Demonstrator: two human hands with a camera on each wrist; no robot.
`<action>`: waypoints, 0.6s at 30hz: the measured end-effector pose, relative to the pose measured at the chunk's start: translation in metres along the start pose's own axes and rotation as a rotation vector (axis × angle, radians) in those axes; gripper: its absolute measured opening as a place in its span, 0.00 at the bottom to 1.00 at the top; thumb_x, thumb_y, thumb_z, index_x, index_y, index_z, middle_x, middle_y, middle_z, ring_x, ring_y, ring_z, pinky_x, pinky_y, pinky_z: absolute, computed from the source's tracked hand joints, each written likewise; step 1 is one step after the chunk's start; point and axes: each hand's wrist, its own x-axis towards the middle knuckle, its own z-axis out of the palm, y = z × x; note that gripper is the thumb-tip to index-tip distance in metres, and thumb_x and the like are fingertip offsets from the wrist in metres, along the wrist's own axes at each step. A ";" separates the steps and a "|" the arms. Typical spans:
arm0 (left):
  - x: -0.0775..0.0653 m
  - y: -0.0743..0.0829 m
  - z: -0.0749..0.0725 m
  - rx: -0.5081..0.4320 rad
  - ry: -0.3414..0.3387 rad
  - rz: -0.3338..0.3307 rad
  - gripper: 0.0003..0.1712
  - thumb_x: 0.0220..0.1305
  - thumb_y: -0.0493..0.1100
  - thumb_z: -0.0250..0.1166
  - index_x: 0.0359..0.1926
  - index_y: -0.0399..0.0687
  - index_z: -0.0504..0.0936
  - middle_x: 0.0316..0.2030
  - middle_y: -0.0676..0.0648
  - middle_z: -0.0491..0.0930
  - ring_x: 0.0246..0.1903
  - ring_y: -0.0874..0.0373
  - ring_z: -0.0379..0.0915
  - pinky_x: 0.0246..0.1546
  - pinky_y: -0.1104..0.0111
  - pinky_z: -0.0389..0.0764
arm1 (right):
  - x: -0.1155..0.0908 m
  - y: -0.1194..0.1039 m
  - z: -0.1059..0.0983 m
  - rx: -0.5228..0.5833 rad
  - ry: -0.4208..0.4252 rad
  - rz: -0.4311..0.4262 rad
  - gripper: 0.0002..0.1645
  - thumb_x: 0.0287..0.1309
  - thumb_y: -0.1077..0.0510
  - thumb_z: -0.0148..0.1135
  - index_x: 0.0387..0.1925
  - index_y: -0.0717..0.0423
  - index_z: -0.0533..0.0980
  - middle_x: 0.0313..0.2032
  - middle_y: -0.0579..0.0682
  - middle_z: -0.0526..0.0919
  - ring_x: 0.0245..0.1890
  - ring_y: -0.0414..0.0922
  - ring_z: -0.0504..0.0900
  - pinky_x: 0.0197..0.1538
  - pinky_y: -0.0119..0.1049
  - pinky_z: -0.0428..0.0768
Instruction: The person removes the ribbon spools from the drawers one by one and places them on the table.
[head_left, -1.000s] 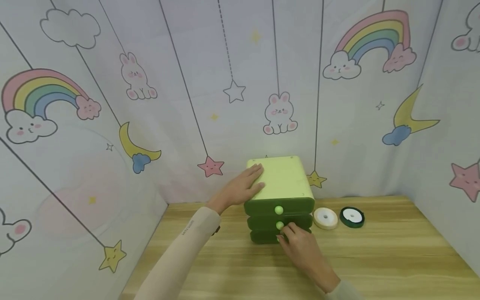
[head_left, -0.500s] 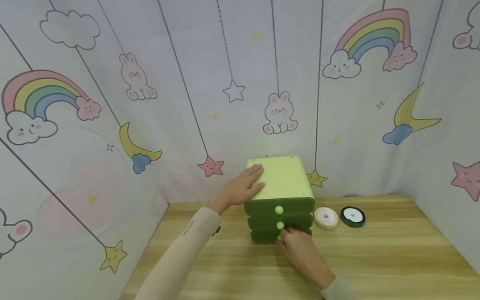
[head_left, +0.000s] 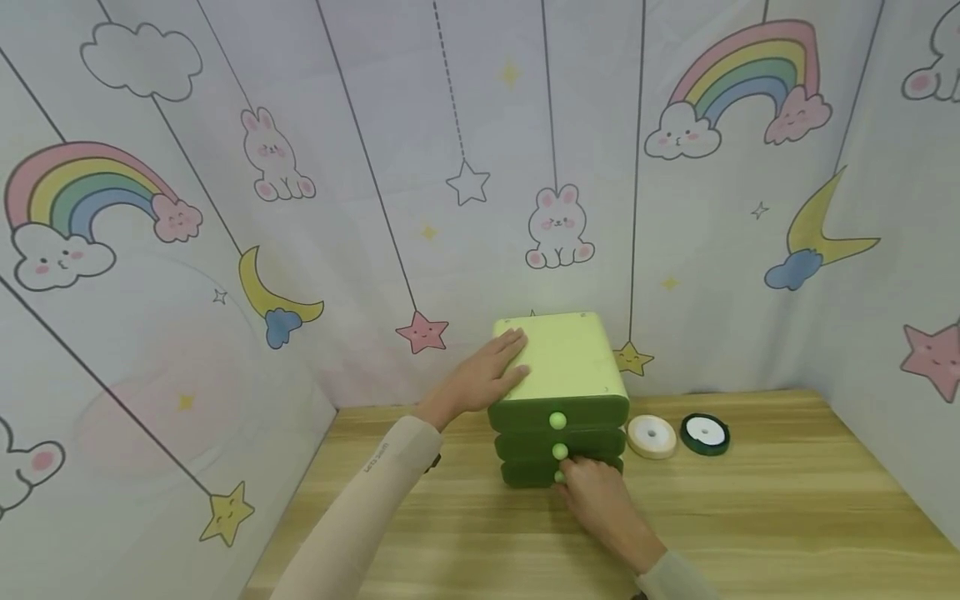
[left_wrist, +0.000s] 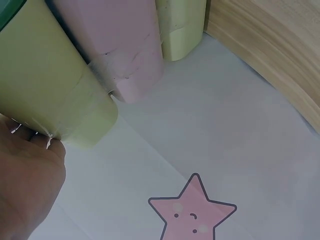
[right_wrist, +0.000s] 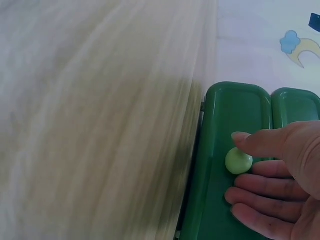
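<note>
A small three-drawer box point(head_left: 573, 358) with a pale yellow-green top and dark green fronts stands on the table. My left hand point(head_left: 480, 377) lies flat on the left of its top, fingers straight. Seen by the left wrist camera, the hand point(left_wrist: 30, 175) is against the yellow-green top tier, beside a pink middle tier point(left_wrist: 122, 50). At the lowest drawer point(head_left: 525, 475), my right hand point(head_left: 603, 497) pinches the round light green knob point(right_wrist: 238, 161) between thumb and fingers. The other two knobs, top point(head_left: 558, 421) and middle point(head_left: 560, 451), are free. All drawers look pushed in.
Two ribbon rolls lie on the wood-grain table point(head_left: 420, 533) right of the box, a cream one point(head_left: 652, 437) and a dark green one point(head_left: 705, 434). Behind and at both sides hangs a white printed cloth point(head_left: 375, 250) with stars, rabbits and rainbows.
My right hand has slipped slightly lower, from beside the middle knob onto the bottom one. The left hand and the box have stayed in place.
</note>
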 end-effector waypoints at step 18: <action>0.003 -0.001 0.003 0.008 -0.002 -0.017 0.41 0.83 0.63 0.41 0.85 0.46 0.49 0.86 0.47 0.46 0.86 0.52 0.37 0.86 0.57 0.47 | 0.001 0.002 0.011 -0.106 0.076 -0.068 0.18 0.47 0.59 0.80 0.18 0.54 0.75 0.17 0.47 0.79 0.13 0.45 0.76 0.14 0.41 0.72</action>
